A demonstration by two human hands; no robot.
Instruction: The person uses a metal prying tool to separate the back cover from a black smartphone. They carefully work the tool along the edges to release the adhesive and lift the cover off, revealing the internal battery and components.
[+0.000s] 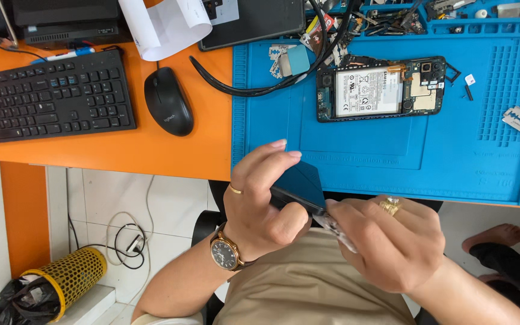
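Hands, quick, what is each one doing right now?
Left hand: closed around a dark blue flat phone panel.
Right hand: closed, pinching a thin pale strip at the panel's edge.

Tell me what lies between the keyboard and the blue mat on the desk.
In the head view, a black computer mouse sits on the orange desk between the keyboard and the blue mat, with a black cable curving just past it.

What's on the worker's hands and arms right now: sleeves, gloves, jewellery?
No gloves or sleeves: both forearms are bare. The left hand has a thin gold band, with a gold, dark-dialled wristwatch on a brown strap. The right hand wears a chunky gold ring.
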